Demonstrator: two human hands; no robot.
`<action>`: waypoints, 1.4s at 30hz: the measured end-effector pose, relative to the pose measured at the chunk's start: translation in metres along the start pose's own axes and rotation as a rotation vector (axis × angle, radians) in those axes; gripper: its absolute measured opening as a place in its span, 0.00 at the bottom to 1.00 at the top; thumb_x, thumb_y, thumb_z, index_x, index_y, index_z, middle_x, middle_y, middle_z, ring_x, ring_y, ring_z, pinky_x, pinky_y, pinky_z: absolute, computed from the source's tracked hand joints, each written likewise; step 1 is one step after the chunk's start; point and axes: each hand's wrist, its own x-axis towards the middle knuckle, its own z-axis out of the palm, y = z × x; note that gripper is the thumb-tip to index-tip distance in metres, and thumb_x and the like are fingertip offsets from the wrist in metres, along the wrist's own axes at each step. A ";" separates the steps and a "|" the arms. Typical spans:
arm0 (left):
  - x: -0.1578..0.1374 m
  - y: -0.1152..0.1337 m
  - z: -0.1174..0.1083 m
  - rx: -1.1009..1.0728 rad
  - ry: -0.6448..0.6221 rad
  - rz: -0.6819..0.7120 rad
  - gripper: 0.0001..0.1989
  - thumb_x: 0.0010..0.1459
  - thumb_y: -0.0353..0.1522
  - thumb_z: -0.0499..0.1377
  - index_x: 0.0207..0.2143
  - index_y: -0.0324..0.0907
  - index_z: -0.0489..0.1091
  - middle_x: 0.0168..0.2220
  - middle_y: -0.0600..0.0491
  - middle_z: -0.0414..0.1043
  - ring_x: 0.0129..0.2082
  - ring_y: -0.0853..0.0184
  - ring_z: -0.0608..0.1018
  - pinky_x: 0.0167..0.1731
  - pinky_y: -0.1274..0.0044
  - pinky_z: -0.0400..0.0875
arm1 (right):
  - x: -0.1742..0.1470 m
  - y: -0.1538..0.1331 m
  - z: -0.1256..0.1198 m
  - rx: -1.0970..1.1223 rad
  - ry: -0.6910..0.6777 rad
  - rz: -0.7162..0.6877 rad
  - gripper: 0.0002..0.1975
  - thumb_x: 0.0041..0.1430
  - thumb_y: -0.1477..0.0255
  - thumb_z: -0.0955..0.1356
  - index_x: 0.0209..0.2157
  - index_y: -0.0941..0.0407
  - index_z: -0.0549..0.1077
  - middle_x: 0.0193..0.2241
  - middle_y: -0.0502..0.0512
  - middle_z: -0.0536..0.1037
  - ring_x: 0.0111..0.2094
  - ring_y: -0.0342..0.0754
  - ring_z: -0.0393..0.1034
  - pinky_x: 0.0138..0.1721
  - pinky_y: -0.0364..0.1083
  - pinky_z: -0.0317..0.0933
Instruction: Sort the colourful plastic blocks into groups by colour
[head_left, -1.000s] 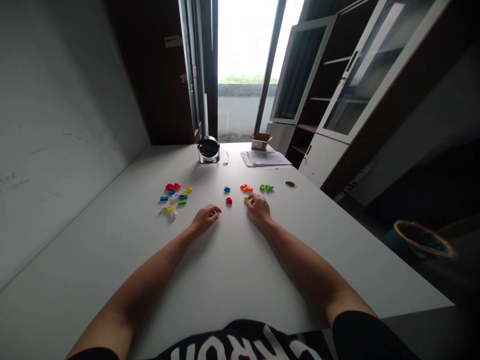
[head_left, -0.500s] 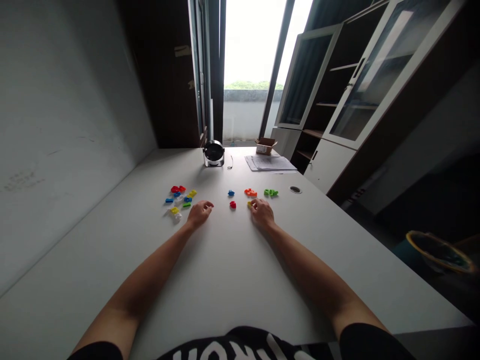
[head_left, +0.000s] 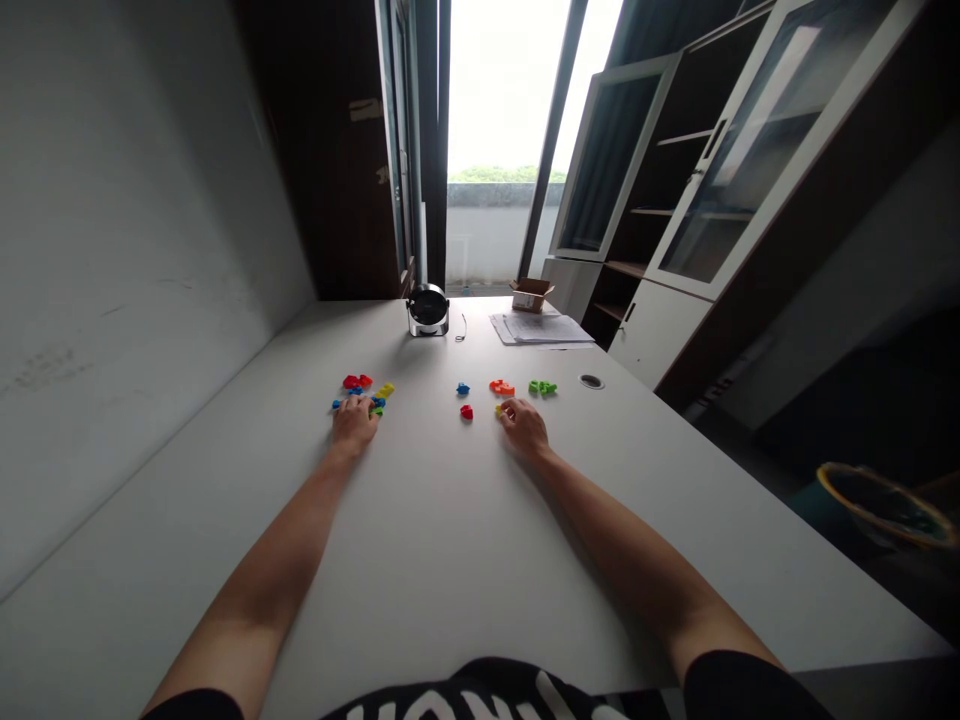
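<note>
From afar I can't tell whether either grip is closed — left hand (head_left: 355,426) over the coloured cluster (head_left: 379,403), right hand (head_left: 524,428) at the lone yellow piece (head_left: 499,409) — and crowded reaching could scatter that cluster

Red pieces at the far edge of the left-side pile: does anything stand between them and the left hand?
Yes: a blue piece lies between the red pieces and the left hand, just beyond its fingers.

Two bare hands (head_left: 356,424), one separate blue plastic piece (head_left: 463,389), one separate red piece (head_left: 466,412), one yellow piece (head_left: 499,410) at right hand (head_left: 525,426), one orange cluster (head_left: 502,387), one green cluster (head_left: 542,387), left pile (head_left: 364,381) partly hidden, uncounted
</note>
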 end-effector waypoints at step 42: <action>-0.024 0.070 -0.023 -0.272 -0.374 0.283 0.19 0.60 0.32 0.55 0.52 0.44 0.74 0.36 0.51 0.79 0.35 0.64 0.79 0.33 0.77 0.65 | -0.019 -0.047 -0.009 0.189 -0.154 -0.283 0.10 0.65 0.71 0.63 0.36 0.54 0.76 0.32 0.53 0.78 0.31 0.46 0.67 0.38 0.44 0.59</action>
